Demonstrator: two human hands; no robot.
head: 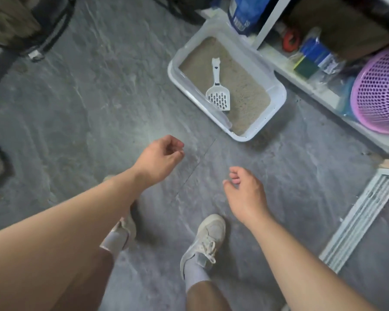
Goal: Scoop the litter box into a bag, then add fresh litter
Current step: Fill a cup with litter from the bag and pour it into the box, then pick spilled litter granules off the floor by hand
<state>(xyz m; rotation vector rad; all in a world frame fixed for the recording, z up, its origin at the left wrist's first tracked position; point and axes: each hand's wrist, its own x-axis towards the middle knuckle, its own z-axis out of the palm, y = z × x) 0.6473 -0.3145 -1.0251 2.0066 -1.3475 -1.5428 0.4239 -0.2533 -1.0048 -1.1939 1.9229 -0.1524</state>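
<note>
A white litter box (pixel 276 102) sits on the grey floor at upper right, filled with beige litter (pixel 245 90). A white slotted scoop (pixel 218 90) lies on the litter, handle pointing away from me. Behind the box stands a blue bag (pixel 247 12), partly cut off by the frame. My left hand (pixel 160 158) hangs over the floor well short of the box, fingers loosely curled and holding nothing. My right hand (pixel 245 194) is lower and to the right, fingers apart and empty.
A white shelf unit (pixel 301 75) at right holds a pink mesh basket (pixel 382 90), sponges and bottles. A white slatted frame (pixel 359 216) lies on the floor at lower right. My two shoes (pixel 209 239) stand below. Dark cables and furniture legs (pixel 43 37) sit at upper left.
</note>
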